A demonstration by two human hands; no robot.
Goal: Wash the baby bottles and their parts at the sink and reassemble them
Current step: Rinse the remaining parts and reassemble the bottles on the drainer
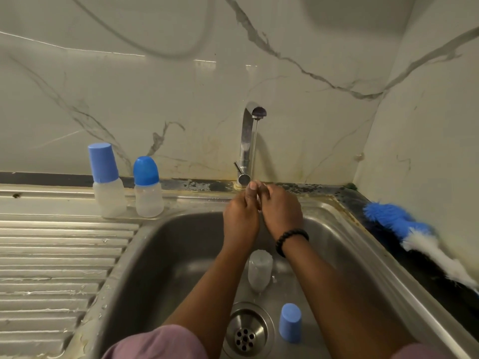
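The stainless sink basin (181, 255) contains a blue cap (290, 323) beside the drain (246, 332) and an uncapped bottle (260, 270). Left hand (241, 216) and right hand (281, 213) pinch a small, unidentifiable part under the tap (250, 141). Two capped bottles (149, 187) stand on the drainboard (51, 255).

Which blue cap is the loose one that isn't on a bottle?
Look inside the steel sink, near the bottom by the round drain. The loose blue cap stands just right of it. Unlike the two bottles on the counter, nothing sits under it.
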